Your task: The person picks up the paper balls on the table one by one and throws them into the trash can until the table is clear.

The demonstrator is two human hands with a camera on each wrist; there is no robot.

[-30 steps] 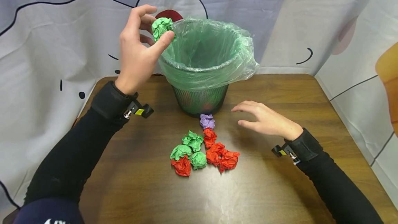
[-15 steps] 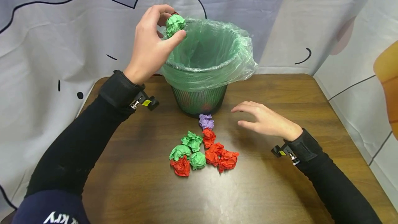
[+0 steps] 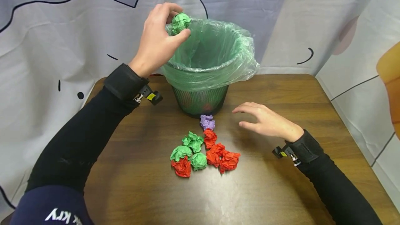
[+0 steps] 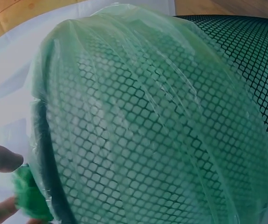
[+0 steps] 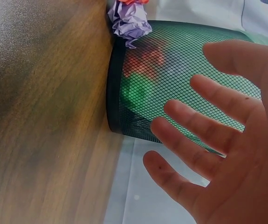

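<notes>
A crumpled green paper ball sits between the thumb and fingers of my left hand, which holds it over the left rim of the bin. In the left wrist view the ball is blurred beside the liner. The black mesh waste bin is lined with a translucent green bag. My right hand hovers right of the bin with fingers spread, holding nothing. In front of the bin lie a purple paper ball, several red paper balls and three green paper balls.
The bin stands at the back of the wooden table, near a patterned curtain. Through the mesh in the right wrist view, red paper and green paper show inside the bin.
My left hand has moved right with the green paper ball, from beside the bin to over its left rim. The right hand and the balls on the table have stayed put.
</notes>
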